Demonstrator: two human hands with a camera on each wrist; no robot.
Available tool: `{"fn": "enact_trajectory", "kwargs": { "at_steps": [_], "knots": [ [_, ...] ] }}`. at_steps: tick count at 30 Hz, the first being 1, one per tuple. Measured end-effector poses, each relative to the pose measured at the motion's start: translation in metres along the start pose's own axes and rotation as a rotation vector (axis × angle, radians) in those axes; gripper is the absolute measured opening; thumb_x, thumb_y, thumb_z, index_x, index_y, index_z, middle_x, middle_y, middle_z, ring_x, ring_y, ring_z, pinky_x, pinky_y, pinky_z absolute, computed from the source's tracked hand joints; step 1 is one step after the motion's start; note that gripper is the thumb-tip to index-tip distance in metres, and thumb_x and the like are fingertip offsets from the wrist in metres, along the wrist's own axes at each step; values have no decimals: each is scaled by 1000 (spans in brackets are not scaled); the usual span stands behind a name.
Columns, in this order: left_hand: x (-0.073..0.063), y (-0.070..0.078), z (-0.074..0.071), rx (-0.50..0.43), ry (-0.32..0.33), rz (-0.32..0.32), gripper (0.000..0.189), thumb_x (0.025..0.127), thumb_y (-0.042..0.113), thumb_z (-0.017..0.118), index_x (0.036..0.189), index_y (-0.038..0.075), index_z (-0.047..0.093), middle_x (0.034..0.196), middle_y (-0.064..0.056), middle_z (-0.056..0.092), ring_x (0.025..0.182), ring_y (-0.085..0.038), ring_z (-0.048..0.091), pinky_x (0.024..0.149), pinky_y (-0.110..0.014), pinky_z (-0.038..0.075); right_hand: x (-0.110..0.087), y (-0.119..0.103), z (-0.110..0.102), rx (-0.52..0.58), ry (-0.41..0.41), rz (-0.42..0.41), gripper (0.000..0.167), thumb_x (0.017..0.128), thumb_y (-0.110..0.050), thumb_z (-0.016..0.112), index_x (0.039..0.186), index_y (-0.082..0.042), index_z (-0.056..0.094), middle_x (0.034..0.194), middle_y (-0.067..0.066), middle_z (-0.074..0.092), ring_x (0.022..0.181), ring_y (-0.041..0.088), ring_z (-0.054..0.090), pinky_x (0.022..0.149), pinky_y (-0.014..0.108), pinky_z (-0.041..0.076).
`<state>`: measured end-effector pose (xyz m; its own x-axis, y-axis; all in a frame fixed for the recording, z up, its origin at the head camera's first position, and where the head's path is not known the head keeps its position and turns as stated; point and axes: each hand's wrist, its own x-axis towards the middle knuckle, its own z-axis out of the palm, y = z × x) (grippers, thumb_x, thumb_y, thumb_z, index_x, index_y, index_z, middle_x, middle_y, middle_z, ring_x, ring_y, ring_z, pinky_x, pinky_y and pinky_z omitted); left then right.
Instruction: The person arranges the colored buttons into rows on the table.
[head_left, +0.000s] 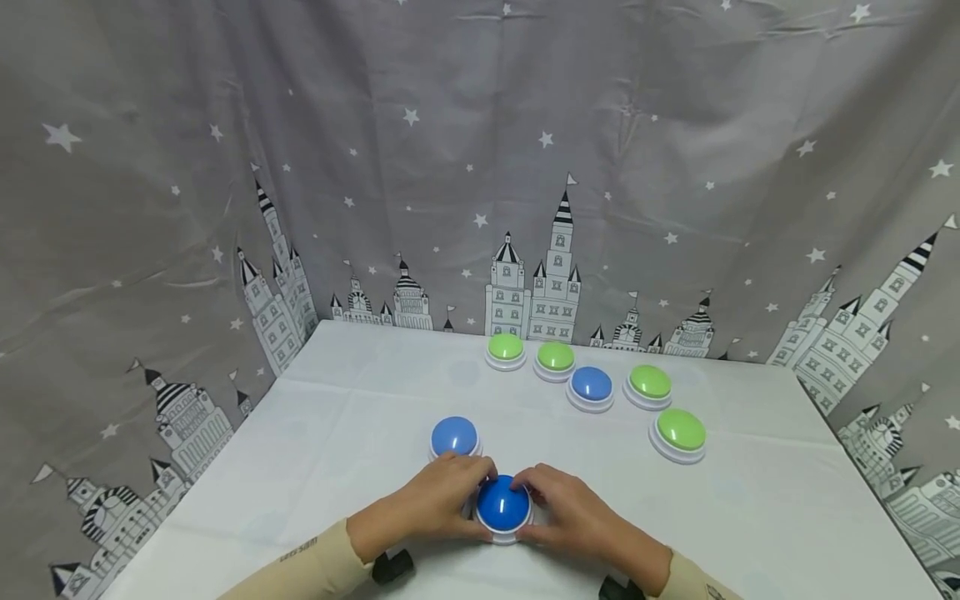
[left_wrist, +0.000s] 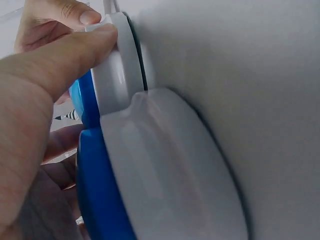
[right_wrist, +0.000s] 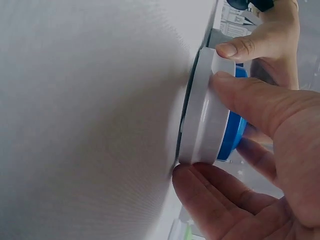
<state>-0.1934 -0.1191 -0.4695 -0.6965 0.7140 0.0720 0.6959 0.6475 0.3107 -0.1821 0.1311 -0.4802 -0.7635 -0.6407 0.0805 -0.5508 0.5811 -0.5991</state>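
Head view, nearest edge: beige sleeves (head_left: 300,575) end at the wrists, each wrist bearing a black device (head_left: 393,567).
Left hand: the left hand (head_left: 442,497) is clamped on the near blue button (head_left: 503,504), thumb against its white base.
Right hand: the right hand (head_left: 567,510) grips the same button from the opposite side; the right wrist view shows its thumb and fingertips on the base. The two hands are close, with the button between them.
Held button: dome up and level, low at the near part of the white table (head_left: 337,467); whether its base bears on the cloth cannot be told.
Under the left palm: a tucked blue button (left_wrist: 150,175), plain in the left wrist view, lies just left of the held one.
Past the left fingers: another blue button (head_left: 453,436), its near side covered by the hand.
Curved row, right to back: front green button (head_left: 681,430), second green button (head_left: 650,382), far blue button (head_left: 592,384), third green button (head_left: 556,357), fourth green button (head_left: 506,347).
Backdrop: grey curtain (head_left: 637,167) with stars and castles.
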Motion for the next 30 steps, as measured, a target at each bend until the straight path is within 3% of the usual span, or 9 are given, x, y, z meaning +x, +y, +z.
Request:
{"fn": "enact_trajectory", "kwargs": {
  "at_steps": [5,10,16,22,30],
  "knots": [
    [5,-2,-6,-18,-49,18,64,74,58,80,117,20,50,108,10,59,96,-3,56,88,-29,49,4,2,-6,77,-47,13,54,80,-41,82,124,-22,58,118,-10,60,101,4,58,90,24,52],
    [8,-3,-17,-63,-138,9,66,76,56,80,120,18,50,110,8,59,97,-2,56,88,-26,50,11,7,-16,200,-128,-1,39,93,-38,70,123,-16,58,115,-7,61,101,7,59,87,25,53],
    [12,-7,-27,-146,-202,-25,64,82,57,74,126,15,54,116,6,61,105,-6,58,92,-31,51,19,12,-20,191,-147,8,32,100,-38,59,122,-15,59,110,-8,61,98,5,59,83,23,53],
    [22,-13,-32,-209,-171,-65,46,94,49,63,122,13,57,113,3,62,106,-11,59,91,-32,52,29,20,-24,153,-84,1,31,99,-34,62,120,-11,60,111,-1,63,98,9,59,83,27,54],
    [34,-24,-34,-250,-94,-86,34,96,33,66,120,10,59,109,0,64,98,-12,60,86,-26,52,44,32,-25,108,-15,12,29,98,-30,63,118,-9,61,111,1,64,97,12,61,84,31,54]
  ]
}}
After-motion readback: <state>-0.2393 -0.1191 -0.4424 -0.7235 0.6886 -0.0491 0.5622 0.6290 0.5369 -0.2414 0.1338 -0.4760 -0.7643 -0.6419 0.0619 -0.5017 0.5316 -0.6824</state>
